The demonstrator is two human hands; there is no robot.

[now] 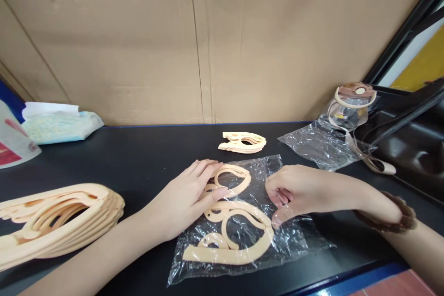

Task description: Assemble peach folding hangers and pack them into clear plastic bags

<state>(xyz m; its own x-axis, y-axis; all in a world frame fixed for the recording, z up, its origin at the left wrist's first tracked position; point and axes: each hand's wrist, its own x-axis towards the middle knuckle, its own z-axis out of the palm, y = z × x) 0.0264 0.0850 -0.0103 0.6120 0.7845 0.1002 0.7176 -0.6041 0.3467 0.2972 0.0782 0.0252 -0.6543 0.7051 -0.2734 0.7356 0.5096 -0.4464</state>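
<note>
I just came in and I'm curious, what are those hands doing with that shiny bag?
A person's left hand presses on a peach strap lying on a clear bag on the black table. The right hand pinches the bag's edge. A strap pile sits at the left, and a smaller pile behind.

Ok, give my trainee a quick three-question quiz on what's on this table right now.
1. True or false: the left hand rests on the peach strap lying on the clear plastic bag.
2. Where is the big stack of peach straps? A) by the left forearm B) far right C) inside the bag
3. What is the right hand pinching?

Key: 1 true. 2 A. 3 The clear plastic bag's edge; a smaller strap pile lies behind, and a lidded cup far right.
</note>
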